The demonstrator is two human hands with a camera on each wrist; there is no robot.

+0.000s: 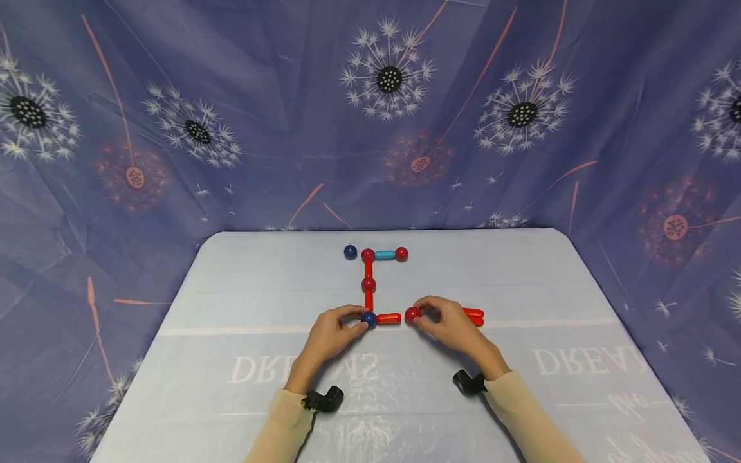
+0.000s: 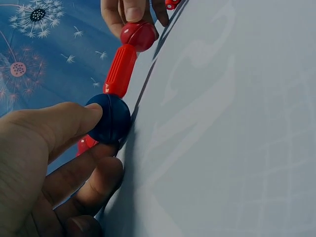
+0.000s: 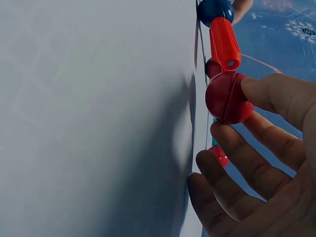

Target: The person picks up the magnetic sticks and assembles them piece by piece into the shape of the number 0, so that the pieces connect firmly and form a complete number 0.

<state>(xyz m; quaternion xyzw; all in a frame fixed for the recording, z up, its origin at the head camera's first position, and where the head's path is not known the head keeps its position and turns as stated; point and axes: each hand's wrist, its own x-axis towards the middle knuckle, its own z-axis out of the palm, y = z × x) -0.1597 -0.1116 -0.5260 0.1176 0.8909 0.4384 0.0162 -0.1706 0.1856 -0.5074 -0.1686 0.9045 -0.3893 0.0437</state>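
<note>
My left hand (image 1: 332, 334) pinches a blue ball (image 2: 109, 118) between thumb and fingers. From that ball a red rod (image 1: 388, 318) extends right, and another red rod (image 1: 368, 300) runs away to a red ball (image 1: 368, 284). Thumb and fingers of my right hand (image 1: 448, 323) hold a separate red ball (image 3: 228, 97). In the head view a small gap parts this ball from the right-pointing rod's free end. Farther back, one more red rod (image 1: 368, 268) leads to a corner red ball (image 1: 368, 255), joined by a light blue rod (image 1: 384, 255) to a red end ball (image 1: 401, 254).
A loose blue ball (image 1: 350, 252) lies just left of the corner ball. Red rods (image 1: 475, 317) lie beside my right hand, partly hidden by it. The white-covered table (image 1: 260, 276) meets a blue dandelion-print cloth (image 1: 289, 128) at its back.
</note>
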